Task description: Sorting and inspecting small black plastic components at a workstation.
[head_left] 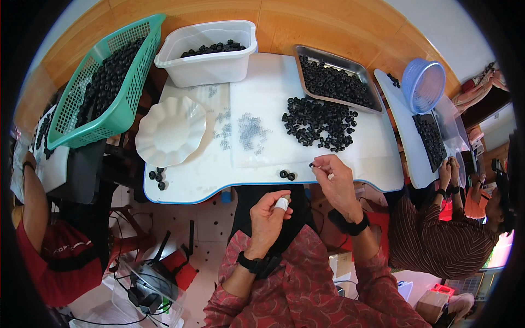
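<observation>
Head view: right hand (337, 185) pinches a black piece (311, 165), partly hidden; whether curled left hand (266, 220) holds anything, I cannot tell.

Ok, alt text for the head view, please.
The right hand pinches a small dark piece near the front edge of the white table; the left hand is curled nearer the body. Farther back: loose black parts, plus a metal tray, white tub and green basket holding more.

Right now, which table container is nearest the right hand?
The shallow metal tray, behind the loose black parts; the white tub and scalloped dish sit farther left.
</observation>
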Available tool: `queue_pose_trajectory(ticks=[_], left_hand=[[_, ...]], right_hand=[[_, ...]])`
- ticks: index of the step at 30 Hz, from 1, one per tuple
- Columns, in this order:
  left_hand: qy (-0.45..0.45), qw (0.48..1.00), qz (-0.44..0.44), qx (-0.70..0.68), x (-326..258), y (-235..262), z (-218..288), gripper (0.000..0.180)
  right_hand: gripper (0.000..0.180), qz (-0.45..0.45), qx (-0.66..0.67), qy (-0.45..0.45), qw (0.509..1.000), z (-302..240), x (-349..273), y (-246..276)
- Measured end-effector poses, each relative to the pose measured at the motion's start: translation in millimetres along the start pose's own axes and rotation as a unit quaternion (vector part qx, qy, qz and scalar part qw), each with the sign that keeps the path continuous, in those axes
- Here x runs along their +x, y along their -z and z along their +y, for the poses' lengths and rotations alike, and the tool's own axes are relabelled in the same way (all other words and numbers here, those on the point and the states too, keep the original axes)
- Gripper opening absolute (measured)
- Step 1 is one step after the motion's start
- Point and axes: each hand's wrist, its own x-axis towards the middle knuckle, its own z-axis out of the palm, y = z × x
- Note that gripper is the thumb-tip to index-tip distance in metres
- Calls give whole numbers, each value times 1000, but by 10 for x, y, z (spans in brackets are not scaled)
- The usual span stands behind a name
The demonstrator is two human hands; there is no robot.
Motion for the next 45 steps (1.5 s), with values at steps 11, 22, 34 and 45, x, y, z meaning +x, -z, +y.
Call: queue_pose_trajectory(ticks=[11,22,34,45], left_hand=[[-19,1000,4,-18,0,19,20,20],[-35,998,47,-10,70,126,32,19],[-12,997,55,-46,71,207,45,18],[-13,997,52,-53,80,290,54,21]], right_hand=[[17,-49,18,23,998,-146,-96,-83],[13,-74,-52,116,989,-166,81,-129],[10,-81,-75,176,978,-549,304,-404],[18,-135,-153,208,957,-552,669,-655]])
